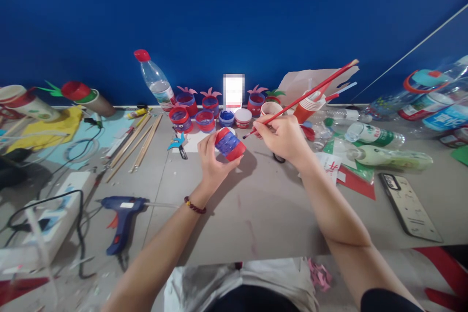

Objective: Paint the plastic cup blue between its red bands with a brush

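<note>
My left hand is closed around a small cup, tilted above the table, its side painted red with a blue-purple band. Between the fingers of my right hand is a paintbrush with a long red handle. Its dark tip points down to the left, a little apart from the cup's right side. Just behind the cup stand a jar of blue paint and a white-lidded jar. Similar red and blue cups stand to their left, some with pink paper leaves.
A blue glue gun lies at left, near a white power strip with cables. Wooden sticks and a red-capped bottle are further back. On the right are plastic bottles, a phone and a paper cup holding brushes.
</note>
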### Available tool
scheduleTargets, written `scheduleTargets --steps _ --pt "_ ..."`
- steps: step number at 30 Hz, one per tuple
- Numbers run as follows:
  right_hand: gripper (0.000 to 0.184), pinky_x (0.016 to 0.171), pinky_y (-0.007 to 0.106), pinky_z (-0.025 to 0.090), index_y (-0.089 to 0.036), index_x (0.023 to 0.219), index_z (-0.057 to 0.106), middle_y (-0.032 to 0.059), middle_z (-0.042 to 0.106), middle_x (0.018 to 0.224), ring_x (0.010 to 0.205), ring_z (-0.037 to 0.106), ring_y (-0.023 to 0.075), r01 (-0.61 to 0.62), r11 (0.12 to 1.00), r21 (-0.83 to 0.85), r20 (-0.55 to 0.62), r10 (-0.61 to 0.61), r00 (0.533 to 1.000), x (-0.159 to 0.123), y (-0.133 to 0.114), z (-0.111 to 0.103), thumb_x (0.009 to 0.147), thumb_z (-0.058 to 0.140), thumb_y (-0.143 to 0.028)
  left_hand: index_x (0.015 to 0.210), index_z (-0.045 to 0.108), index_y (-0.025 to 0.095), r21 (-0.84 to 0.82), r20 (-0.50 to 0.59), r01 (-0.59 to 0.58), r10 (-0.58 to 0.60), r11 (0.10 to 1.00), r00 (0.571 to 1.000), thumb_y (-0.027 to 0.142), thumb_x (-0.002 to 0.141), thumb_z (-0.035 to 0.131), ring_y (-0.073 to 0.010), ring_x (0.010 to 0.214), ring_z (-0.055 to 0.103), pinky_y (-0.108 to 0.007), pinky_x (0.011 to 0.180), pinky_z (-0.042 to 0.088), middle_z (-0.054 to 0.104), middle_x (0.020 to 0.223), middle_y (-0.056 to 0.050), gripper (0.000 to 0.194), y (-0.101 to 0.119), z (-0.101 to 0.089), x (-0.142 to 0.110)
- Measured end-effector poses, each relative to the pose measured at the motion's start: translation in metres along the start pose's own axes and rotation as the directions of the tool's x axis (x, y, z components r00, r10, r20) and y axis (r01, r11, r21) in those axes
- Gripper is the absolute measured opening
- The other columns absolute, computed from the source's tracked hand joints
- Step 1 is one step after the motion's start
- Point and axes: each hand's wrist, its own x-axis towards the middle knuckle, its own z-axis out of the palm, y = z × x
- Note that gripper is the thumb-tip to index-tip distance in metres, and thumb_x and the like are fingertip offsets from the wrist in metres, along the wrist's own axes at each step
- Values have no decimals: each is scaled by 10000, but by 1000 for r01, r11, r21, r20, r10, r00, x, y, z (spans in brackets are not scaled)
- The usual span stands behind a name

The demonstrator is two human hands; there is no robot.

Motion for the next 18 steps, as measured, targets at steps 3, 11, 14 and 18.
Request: scheduleTargets --steps 3,11,14,18 --pt "248 637 331 553 -175 666 695 68 753 757 706 692 202 15 1000 -23 21 -15 1000 0 3 2 883 586 -230 1343 437 191 4 12 11 -11 1000 1000 524 657 810 -298 1141 537 -483 1002 454 557 1211 -139 849 -1 0 0" --pt "293 586 298 512 -170 639 672 55 751 768 635 655 158 89 995 38 115 -93 989 -8 -13 6 901 547 -215 1346 440 193 7 23 10 -10 1000 1000 555 665 797 -290 1121 540 -468 979 459 571 1207 -136 850 0 0 0" --pt "269 578 295 504 -174 691 694 51 750 782 642 648 154 84 994 62 134 -92 987 -11 -17 5 907 544 -234 1351 437 199 20 29 8 -8 1000 1000 579 664 787 -293 1134 536 -478 995 450 566 1219 -137 860 -1 1 -1" --pt "275 595 302 509 -181 703 707 50 751 793 663 644 158 120 991 51 131 -126 983 -12 -17 9 911 540 -247 1349 443 195 11 16 3 -4 1000 1000 570 675 781 -291 1140 537 -468 999 451 564 1217 -136 842 -1 1 -1"
